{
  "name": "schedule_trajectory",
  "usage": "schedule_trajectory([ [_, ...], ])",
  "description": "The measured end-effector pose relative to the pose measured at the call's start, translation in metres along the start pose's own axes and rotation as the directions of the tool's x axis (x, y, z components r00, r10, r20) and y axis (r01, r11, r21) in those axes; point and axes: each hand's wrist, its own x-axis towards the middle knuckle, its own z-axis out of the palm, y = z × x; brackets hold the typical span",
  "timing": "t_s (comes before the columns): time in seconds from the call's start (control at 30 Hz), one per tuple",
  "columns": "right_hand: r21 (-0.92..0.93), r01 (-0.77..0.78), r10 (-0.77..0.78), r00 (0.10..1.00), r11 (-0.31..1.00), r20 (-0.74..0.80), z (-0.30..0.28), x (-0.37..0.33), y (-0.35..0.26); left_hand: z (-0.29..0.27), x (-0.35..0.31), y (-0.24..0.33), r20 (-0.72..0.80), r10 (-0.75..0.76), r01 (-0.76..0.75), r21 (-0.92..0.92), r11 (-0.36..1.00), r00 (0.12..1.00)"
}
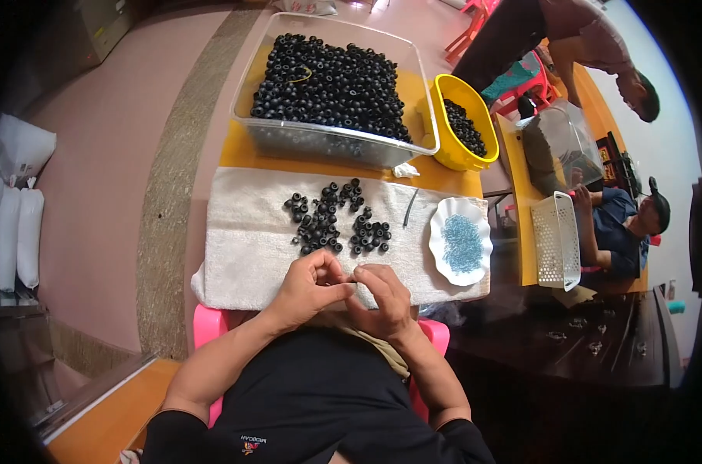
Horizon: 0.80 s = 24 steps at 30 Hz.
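Observation:
My left hand (306, 288) and my right hand (383, 300) meet at the near edge of a white towel (246, 232). The thumb and fingers of both are pressed together, their tips almost touching. Whatever lies between them is too small or too covered to make out. Just beyond my fingertips, small round black pieces with holes (317, 226) lie loose in a heap on the towel. To the right, a white scalloped dish (437, 220) holds many tiny thin blue pieces (462, 246). A slim dark stick-like thing (409, 210) rests between heap and dish.
Past the towel stands a large clear bin (320, 143) full of black pieces, with a yellow tub (453, 159) of them beside it. A white perforated basket (558, 240) sits on a table at right, near two other people. White sacks (18, 232) stand at far left.

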Motion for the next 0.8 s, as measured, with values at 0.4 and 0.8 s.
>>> schedule_trajectory([
  [0.4, 0.047, -0.018, 0.017, 0.999, 0.999, 0.029, -0.007, 0.000, 0.001, 0.006, -0.004, -0.003, 0.022, -0.011, 0.011, -0.016, 1.000, 1.000],
  [0.8, 0.136, -0.138, 0.129, 0.989, 0.981, 0.072, -0.023, -0.006, 0.003, 0.016, -0.010, -0.001, 0.021, -0.019, 0.020, -0.046, 0.999, 1.000],
])
